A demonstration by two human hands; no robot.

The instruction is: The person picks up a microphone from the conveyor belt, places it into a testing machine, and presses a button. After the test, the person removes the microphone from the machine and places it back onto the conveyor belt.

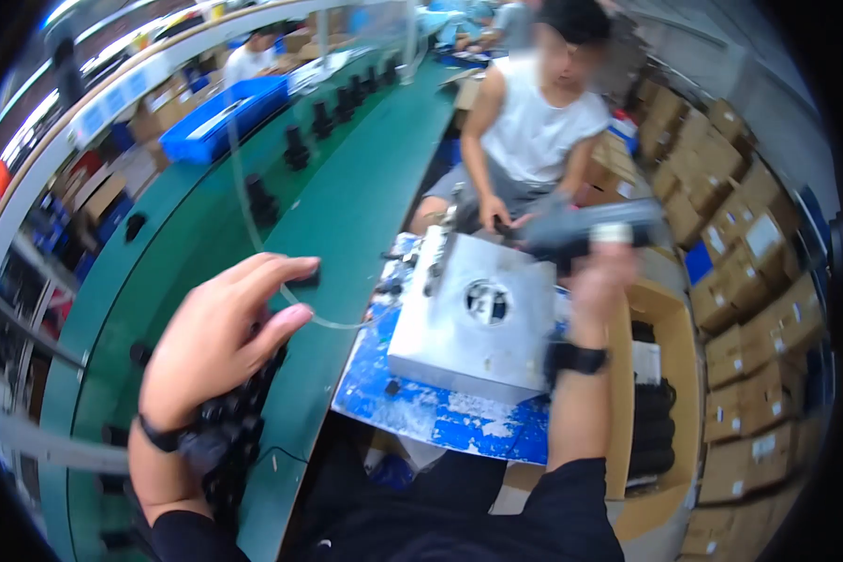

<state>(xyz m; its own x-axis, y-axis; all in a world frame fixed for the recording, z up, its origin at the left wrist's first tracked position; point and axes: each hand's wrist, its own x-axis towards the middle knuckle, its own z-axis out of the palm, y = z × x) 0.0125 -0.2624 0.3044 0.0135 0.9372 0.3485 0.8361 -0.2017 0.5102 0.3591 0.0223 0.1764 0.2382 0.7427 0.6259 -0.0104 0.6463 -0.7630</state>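
Observation:
My left hand [220, 328] hovers over the green bench, its thumb and fingers apart with nothing clearly between them. A small black part [306, 278] shows right by its fingertips; whether they touch is unclear. Several black parts [229, 426] are partly hidden under that hand and forearm. My right hand [604, 276], smeared by motion, is raised to the right of a metal box-shaped fixture [431, 328] with a round opening on top. It grips a dark grey cylinder [581, 228], also blurred. The fixture stands on a worn blue-and-white tabletop [375, 375].
A co-worker [543, 131] sits across the fixture, hands close to its far side. An open carton [688, 403] with black cylinders stands at right, before stacked cartons [749, 244]. The green bench [351, 215] carries a row of black parts [295, 148] and a blue tray [225, 117].

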